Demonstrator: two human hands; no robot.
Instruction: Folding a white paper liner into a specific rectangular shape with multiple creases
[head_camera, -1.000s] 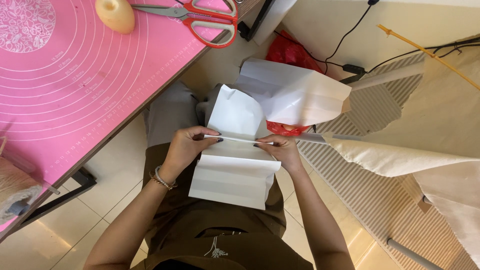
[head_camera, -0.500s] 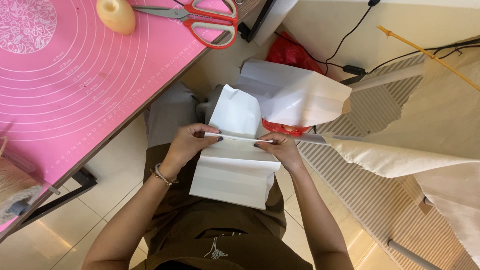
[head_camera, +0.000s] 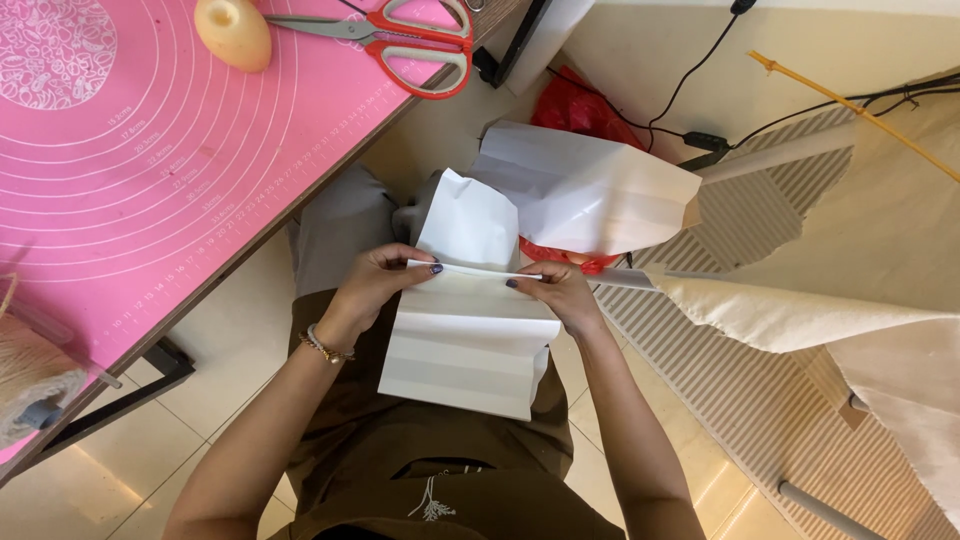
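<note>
A white sheet of paper (head_camera: 470, 335) with several accordion creases lies over my lap. My left hand (head_camera: 375, 280) pinches the raised fold at its left end. My right hand (head_camera: 553, 293) pinches the same fold at its right end. Beyond the fold the far part of the sheet (head_camera: 470, 220) stands up, crumpled. Both thumbs press the crease line between the hands.
A pink cutting mat (head_camera: 130, 170) covers the table at the left, with red-handled scissors (head_camera: 400, 35) and a yellow rounded object (head_camera: 233, 32) on it. Another white folded sheet (head_camera: 590, 190) and a red bag (head_camera: 575, 105) lie on the floor ahead. Beige cloth (head_camera: 850, 320) spreads at the right.
The two hands have shifted slightly along the fold and pressed it flatter. The paper stays on my lap.
</note>
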